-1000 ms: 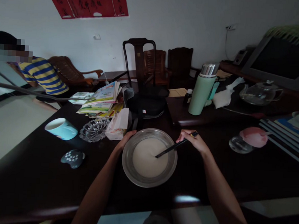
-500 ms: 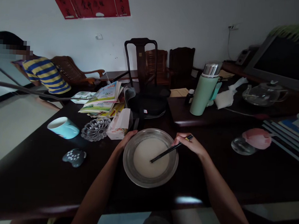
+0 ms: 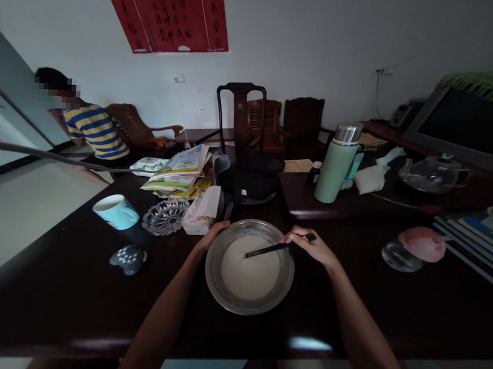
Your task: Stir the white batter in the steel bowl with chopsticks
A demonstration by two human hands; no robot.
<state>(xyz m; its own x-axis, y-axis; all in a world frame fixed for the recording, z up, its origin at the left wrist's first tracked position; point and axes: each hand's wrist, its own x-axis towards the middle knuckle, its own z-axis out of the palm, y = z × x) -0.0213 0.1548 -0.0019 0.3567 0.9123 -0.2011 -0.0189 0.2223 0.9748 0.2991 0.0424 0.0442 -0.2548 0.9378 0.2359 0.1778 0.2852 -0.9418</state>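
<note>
In the head view, the steel bowl sits upright on the dark table, squarely in front of the person and between both forearms, probably because that spot lets each hand reach it easily. A pale, smooth liquid covers its bottom.

The left hand rests against the bowl's far left side, its fingertips at the rim. I cannot tell whether the thumb closes on the wall too; the hold looks meant to keep the bowl from sliding or turning.

The right hand has its fingers clamped on dark chopsticks, near their upper ends, just beyond the bowl's right edge. Gripping so high likely keeps the fingers out of the liquid while leaving plenty of reach. The chopsticks lie close together and slant low over the bowl: their long axis runs mostly from side to side, tips pointing left and a little toward the person, upper ends sticking out rightward past the hand. The tips meet the liquid left of its middle; how deep they go does not show.

A tissue pack stands just beside the left hand, with a glass dish next to it, and a green flask stands beyond the right hand.
</note>
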